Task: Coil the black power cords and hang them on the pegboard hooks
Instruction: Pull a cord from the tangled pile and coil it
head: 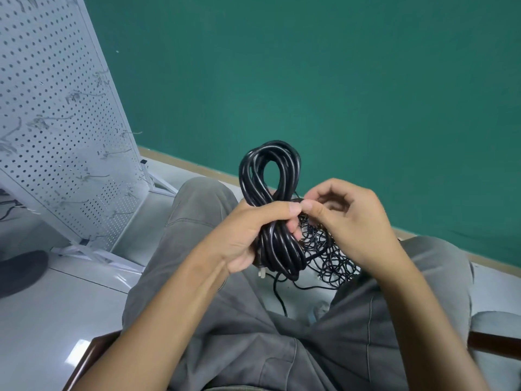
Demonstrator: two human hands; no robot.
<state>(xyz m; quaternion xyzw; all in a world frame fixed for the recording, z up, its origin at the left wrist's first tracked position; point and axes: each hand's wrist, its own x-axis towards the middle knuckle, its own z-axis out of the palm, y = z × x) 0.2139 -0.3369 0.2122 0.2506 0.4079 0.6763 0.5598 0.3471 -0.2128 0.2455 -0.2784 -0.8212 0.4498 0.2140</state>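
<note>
A black power cord is coiled into a bundle of several loops. My left hand grips it round the middle, so one loop stands up above the fist and the other hangs below. A pale plug sticks out under that hand. My right hand sits just right of the bundle with fingers curled; its thumb and fingertips meet at the cord by my left thumb, but what they pinch is hidden. A tangle of thinner black cords lies on the floor between my knees. The white pegboard with wire hooks leans at the left.
I sit on a chair with grey trousers filling the lower view. The floor is pale glossy tile. A green wall runs behind. A dark round base stands at the far left beside the pegboard's white feet.
</note>
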